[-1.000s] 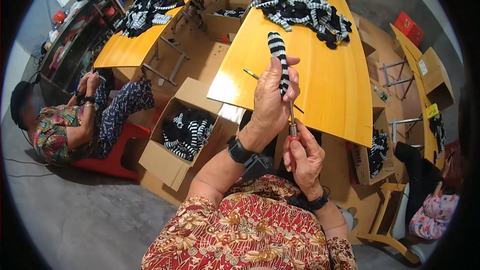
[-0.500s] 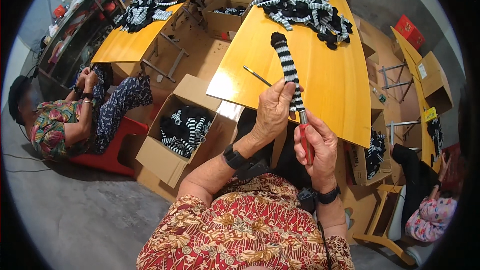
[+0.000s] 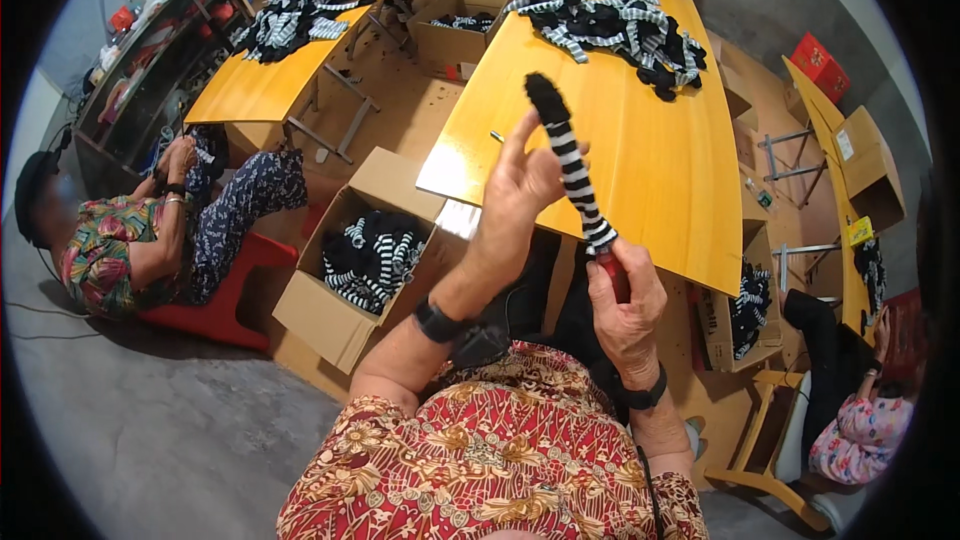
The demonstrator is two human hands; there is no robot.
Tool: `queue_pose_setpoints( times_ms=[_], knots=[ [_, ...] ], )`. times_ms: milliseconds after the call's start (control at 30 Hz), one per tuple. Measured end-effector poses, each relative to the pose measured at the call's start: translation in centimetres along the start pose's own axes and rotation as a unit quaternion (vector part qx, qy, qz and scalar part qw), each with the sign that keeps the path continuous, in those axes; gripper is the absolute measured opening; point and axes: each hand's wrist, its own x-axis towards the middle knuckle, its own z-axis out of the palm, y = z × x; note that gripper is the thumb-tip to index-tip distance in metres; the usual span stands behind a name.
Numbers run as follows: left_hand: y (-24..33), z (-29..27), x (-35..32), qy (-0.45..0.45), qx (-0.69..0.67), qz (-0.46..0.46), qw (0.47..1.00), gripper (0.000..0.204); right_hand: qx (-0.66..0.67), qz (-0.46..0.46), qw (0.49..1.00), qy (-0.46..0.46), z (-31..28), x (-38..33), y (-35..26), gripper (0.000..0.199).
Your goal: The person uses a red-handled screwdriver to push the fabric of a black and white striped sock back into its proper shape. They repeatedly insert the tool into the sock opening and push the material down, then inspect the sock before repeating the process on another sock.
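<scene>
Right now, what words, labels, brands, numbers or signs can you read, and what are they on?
Nothing is clear enough to quote.
White label, brown carton at far right: too small.
Dark print, open carton at lower right: too blurred.
Red box, upper right: markings too small.

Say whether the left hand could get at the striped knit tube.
Likely yes: the left hand looks open right at the striped knit tube; the right hand, on the red handle, leaves the tube's upper length free.
</scene>
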Motion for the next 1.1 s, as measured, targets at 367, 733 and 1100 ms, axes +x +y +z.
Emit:
queue_pose_setpoints(
  times_ms=[367, 733, 1100],
  knots=[
    [0.0, -1.7, 2.5, -0.073, -0.261, -0.103, 0.957, 0.042, 0.393, 0.259, 0.871, -0.143, -1.8, -0.6, 1.3, 0.036],
    [-0.9, -0.4, 1.9, -0.082, -0.200, -0.119, 0.969, 0.051, 0.375, 0.266, 0.882, -0.107, -1.0, 0.5, 1.0, 0.031],
    [-0.7, -3.8, 3.2, 0.141, -0.133, 0.035, 0.980, 0.025, 0.234, 0.206, 0.941, -0.133, -2.7, 0.0, -0.1, 0.034]
  ],
)
